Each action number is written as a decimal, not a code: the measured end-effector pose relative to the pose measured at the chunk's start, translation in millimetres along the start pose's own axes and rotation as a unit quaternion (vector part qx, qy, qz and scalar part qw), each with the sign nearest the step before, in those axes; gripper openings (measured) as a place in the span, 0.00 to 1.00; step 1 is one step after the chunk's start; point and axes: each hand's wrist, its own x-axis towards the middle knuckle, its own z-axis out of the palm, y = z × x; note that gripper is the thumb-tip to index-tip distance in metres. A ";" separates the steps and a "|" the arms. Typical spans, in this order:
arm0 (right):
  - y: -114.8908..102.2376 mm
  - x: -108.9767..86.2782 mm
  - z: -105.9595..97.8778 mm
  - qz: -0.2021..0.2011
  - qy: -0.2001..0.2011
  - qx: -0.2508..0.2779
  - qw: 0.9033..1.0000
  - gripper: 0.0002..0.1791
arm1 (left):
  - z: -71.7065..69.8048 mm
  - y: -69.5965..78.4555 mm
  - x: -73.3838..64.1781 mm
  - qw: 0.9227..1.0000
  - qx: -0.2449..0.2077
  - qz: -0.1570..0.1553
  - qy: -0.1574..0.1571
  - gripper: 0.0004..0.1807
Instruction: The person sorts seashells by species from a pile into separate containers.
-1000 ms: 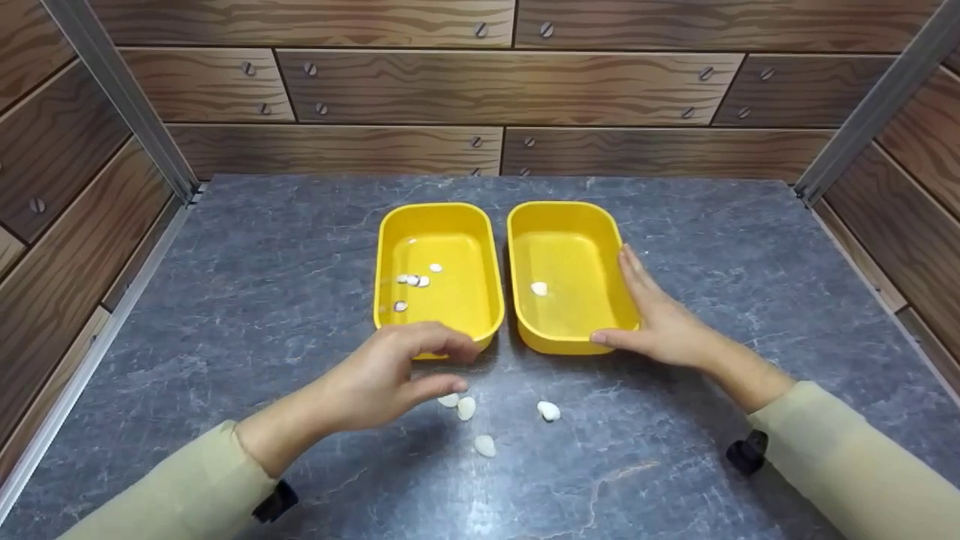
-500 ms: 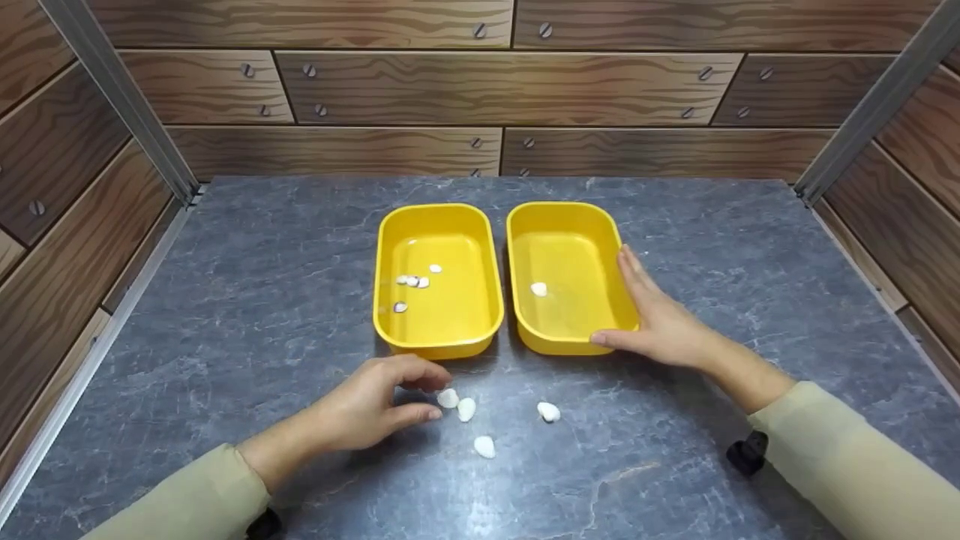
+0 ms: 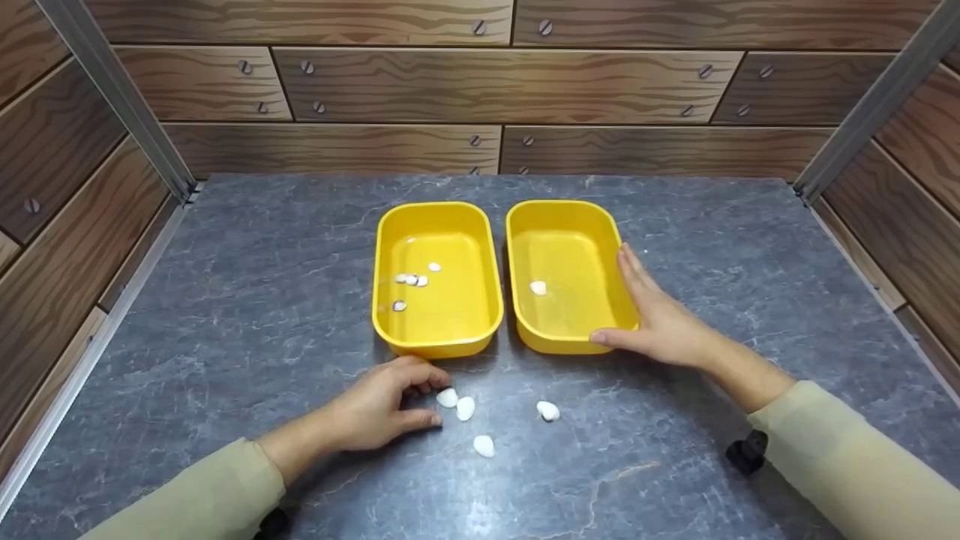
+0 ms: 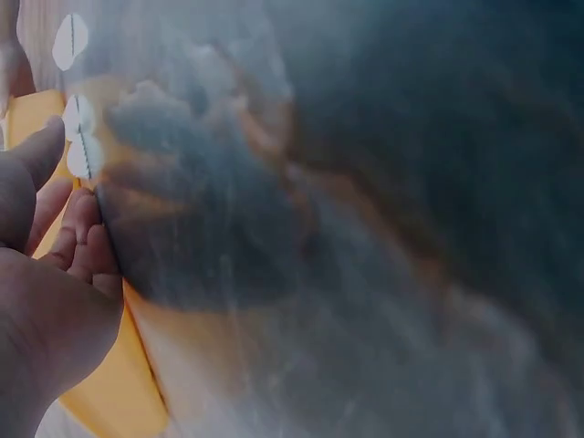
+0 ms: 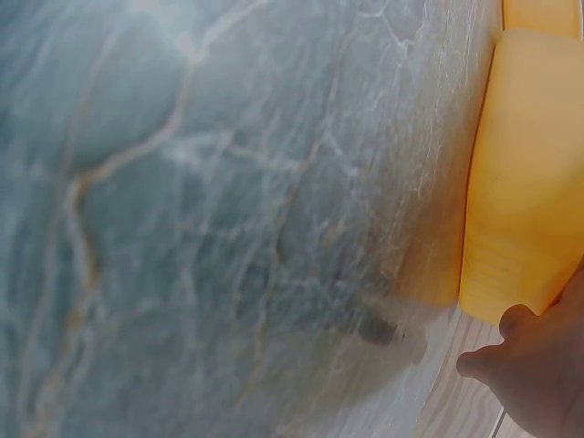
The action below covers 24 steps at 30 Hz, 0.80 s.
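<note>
Several white seashells lie on the table in the head view. My left hand (image 3: 379,409) is low over the table, fingers bent and thumb apart, beside the nearest shell (image 3: 447,397). Nothing shows in its grasp. In the left wrist view its thumb and fingertips are close to two touching shells (image 4: 80,157). My right hand (image 3: 667,322) rests at the near right corner of the right yellow bin (image 3: 566,346), fingers extended along its side and thumb on the near rim. One shell (image 3: 538,288) lies inside that bin. Several small shells (image 3: 422,281) lie in the left yellow bin (image 3: 442,349).
More shells lie apart on the table: one (image 3: 484,446) toward the front and another (image 3: 548,411) in front of the right bin. The two bins stand side by side with a narrow gap. Wood-patterned walls (image 3: 480,86) enclose the grey marbled tabletop (image 3: 262,300).
My left hand has moved from above the left bin's near rim down and slightly left, to beside the shells on the table. The right hand and both bins have stayed put.
</note>
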 end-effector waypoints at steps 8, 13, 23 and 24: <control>-0.4 -0.4 -0.6 0.007 -0.001 0.001 1.000 0.72 | 5.7 -2.0 2.2 1.000 0.005 -0.002 0.010 0.19; -0.3 -0.6 0.2 0.005 0.000 0.008 1.000 0.71 | 7.2 -1.7 3.0 1.000 0.011 0.004 0.016 0.19; 1.3 -1.6 1.7 0.007 0.001 0.013 1.000 0.72 | 9.9 -1.9 3.5 1.000 0.026 -0.005 0.016 0.19; 1.7 -1.4 1.9 0.006 0.001 0.012 1.000 0.72 | 10.1 -1.6 3.3 0.999 0.027 -0.007 0.015 0.19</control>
